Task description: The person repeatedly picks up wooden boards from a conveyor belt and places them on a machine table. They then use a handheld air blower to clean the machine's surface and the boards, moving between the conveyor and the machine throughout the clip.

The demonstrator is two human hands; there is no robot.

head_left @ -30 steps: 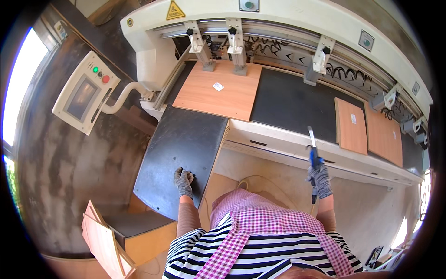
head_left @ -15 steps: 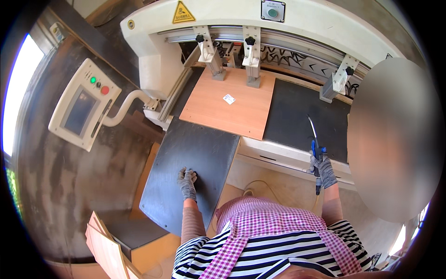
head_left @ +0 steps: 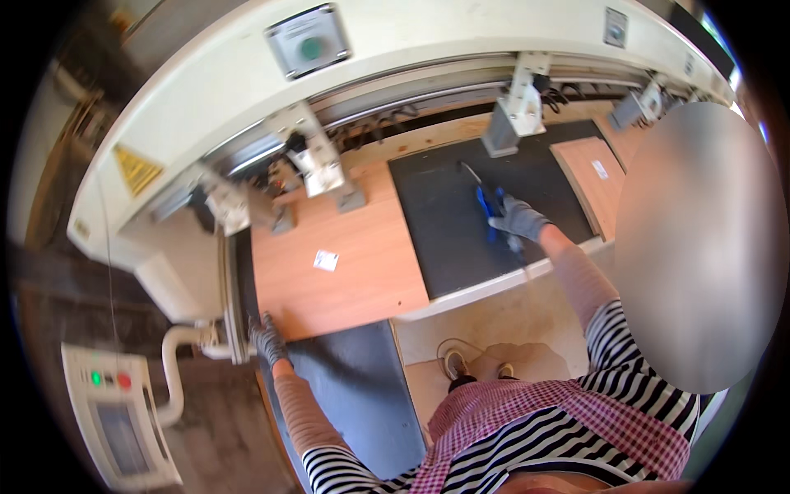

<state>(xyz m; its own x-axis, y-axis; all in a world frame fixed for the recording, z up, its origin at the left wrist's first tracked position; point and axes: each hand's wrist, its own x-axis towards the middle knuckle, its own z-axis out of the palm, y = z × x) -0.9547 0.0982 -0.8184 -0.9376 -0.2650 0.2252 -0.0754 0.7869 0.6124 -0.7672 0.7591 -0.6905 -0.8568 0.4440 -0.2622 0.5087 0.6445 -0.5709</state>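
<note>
A light wooden panel (head_left: 329,263) with a small white label (head_left: 326,260) lies on the machine bed under two grey clamps (head_left: 317,160). My left hand (head_left: 267,339), in a grey glove, grips the panel's near left corner. My right hand (head_left: 514,218), also gloved, holds a blue-handled tool (head_left: 490,202) over the black mat (head_left: 481,218) to the panel's right. The tool's thin metal tip points toward the back of the machine.
A white machine housing (head_left: 247,82) with a green button arches over the bed. A control panel (head_left: 115,420) with green and red buttons hangs at the lower left. A second wooden panel (head_left: 592,181) lies at the right. A blurred area covers the right side.
My view has swung left and closer to the machine. My left hand moved from the lower black mat up to the panel's corner. My right hand carried the tool forward over the black mat.
</note>
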